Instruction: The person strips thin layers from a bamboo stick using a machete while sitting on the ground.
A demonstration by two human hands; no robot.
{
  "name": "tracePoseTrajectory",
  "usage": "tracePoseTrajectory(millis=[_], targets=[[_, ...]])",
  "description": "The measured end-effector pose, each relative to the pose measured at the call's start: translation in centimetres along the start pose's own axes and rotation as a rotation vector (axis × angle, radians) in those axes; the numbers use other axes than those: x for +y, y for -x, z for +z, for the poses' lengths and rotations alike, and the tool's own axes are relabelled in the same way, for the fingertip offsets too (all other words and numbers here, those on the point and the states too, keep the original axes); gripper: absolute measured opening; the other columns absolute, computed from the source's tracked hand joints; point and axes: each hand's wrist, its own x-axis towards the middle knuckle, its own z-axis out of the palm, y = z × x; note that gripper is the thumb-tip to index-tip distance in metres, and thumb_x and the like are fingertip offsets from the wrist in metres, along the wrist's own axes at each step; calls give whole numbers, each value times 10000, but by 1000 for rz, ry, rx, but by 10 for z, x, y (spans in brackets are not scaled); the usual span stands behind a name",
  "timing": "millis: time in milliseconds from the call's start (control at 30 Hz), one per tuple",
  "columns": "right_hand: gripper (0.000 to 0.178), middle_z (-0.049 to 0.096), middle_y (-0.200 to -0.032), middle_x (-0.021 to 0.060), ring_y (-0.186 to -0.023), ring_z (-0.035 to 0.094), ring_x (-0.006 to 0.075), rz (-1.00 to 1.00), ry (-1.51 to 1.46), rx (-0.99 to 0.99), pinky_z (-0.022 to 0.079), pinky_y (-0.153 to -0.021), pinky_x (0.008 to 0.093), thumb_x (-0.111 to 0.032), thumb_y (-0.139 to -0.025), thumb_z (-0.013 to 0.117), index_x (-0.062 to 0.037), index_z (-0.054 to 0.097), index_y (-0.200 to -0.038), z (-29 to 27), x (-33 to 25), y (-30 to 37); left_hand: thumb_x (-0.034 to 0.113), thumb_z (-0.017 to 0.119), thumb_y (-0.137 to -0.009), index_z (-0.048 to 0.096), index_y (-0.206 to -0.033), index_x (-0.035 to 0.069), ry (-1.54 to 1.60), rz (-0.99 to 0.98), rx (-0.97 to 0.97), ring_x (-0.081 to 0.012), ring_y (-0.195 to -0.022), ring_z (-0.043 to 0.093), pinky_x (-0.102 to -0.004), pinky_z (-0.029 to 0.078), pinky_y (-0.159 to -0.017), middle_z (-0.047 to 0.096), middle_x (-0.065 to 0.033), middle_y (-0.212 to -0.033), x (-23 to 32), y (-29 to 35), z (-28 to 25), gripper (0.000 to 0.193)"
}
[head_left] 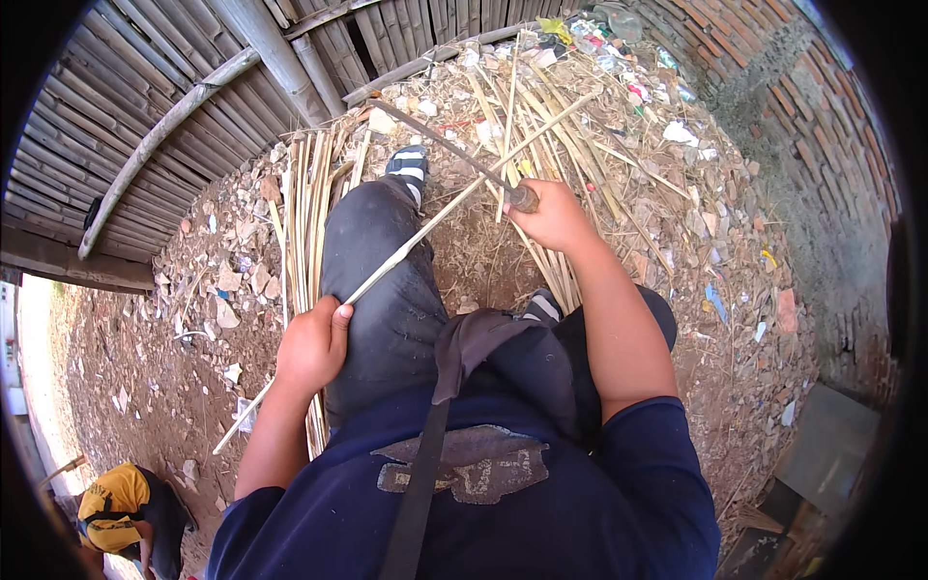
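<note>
My left hand (311, 346) is closed round a long pale bamboo strip (411, 244) beside my left thigh. The strip slants from behind that hand up to the far right. In my right hand (556, 217) is the round handle of a long knife (440, 140), its narrow dark blade pointing far left. Blade and strip cross just left of the handle; whether the edge bites into the strip I cannot tell. One bundle of split bamboo strips (307, 208) lies left of my left leg. Another spread of bamboo strips (565, 140) lies beyond my right hand.
A bamboo-slat wall (145, 116) rises at far left, a brick wall (822, 145) at right. Stones and litter (619, 58) cover the ground. Dark flat panels (826, 449) lean at lower right. A person in a yellow shirt (116, 493) bends over at lower left.
</note>
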Motion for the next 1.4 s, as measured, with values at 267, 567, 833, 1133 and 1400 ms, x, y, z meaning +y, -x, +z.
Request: tracePoseTrajectory(millis=[267,567,833,1133,1400], targets=[[392,723,-860,221,-831,708,381,-61,214,-77,549,-768,442,-296,-817,775,-45,743,-1116,-10,-34,6,385,500,-1070,526,-933,65,-230,-114,43,-479,-661,657,-589,511,-600,656,-238,-700,8,10,10,349],[314,717,-848,223,-806,701,388,45,73,-10,546,-769,457,-280,-833,749,-46,743,-1041,-11,-22,3,383,511,-1063,519,-930,78,-238,-86,86,-466,-642,664,-581,519,-593,646,-221,-657,3,9,17,333],[318,679,-789,240,-754,670,408,-13,120,-50,521,-715,459,-283,-821,774,-51,749,-1037,-15,-29,9,377,510,-1063,522,-936,73,-202,-58,76,-462,-665,670,-576,522,-606,669,-218,-726,4,5,15,330],[330,692,-827,243,-806,677,423,4,122,-90,534,-746,458,-297,-824,779,-51,746,-1041,-15,-28,7,366,505,-1065,523,-921,71,-209,-64,72,-463,-666,668,-576,519,-600,666,-216,-726,7,6,12,329],[294,708,-818,216,-800,699,393,-44,297,-16,539,-737,477,-265,-804,762,-70,743,-1023,-19,-35,11,350,514,-1065,512,-901,61,-177,-95,73,-493,-656,639,-590,489,-600,630,-248,-688,8,6,12,332]])
